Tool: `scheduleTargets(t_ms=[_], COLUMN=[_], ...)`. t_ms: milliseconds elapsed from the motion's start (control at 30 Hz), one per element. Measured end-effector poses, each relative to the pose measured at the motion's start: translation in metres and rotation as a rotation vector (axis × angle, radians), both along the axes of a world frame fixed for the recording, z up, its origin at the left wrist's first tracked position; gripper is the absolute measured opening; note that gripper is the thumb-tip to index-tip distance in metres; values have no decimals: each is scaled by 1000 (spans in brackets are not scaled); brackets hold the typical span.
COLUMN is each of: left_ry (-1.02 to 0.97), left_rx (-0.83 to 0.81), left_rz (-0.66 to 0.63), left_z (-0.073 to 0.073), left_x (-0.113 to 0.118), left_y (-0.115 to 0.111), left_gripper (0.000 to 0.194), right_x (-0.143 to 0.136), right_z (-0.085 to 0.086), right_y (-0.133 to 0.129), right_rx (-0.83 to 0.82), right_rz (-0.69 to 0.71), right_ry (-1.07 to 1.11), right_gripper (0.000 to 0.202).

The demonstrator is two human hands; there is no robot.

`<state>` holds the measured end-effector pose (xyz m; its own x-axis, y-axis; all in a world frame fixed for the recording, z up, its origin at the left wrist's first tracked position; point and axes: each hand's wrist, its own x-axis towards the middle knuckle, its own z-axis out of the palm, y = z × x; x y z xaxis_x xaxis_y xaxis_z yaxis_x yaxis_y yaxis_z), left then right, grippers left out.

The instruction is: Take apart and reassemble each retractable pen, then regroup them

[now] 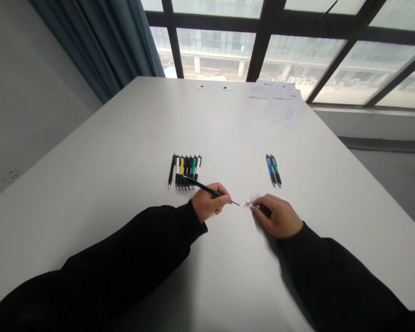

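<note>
My left hand [208,203] is closed around a black pen [203,186], which slants down to the right. From the pen's front end a thin refill [236,203] sticks out, its tip close to my right hand. My right hand [278,216] is closed in a pinch just above the table, with a small silvery piece [248,204] at its fingertips. That piece is too small and blurred to name exactly. Beyond my left hand lies a row of several pens [181,173] with black, white, yellow and green barrels, partly covered by the held pen.
Farther right, a blue pen [271,169] and a green pen [276,170] lie side by side on the white table [152,124]. Sheets of paper [278,110] rest at the far right corner. Two round fittings are set near the far edge, before the window [214,50].
</note>
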<state>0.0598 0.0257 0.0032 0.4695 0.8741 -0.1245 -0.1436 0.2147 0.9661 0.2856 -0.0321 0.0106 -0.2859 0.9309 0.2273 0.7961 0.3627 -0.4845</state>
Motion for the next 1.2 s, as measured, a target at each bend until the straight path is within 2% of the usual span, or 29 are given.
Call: scheduleTargets(t_ms=[567,867,1033,1200], left_ry=[3,-2,11,65], left_rx=[3,28,29,40], left_rz=[-6,-16,-27,-52], left_z=[0,-5,-1,2], left_x=[-1,-2,-1,1], left_y=[0,2,-1,-5], left_gripper=[21,20,25,31], right_x=[1,0,-5,-14], right_z=[-3,-3,7,10], right_y=[1,1,-5,-12], right_rx=[4,5,67,101], right_rz=[-4,-12,-40,94], right_ry=[-7,-10,120,252], right_gripper=[8,8,7,15])
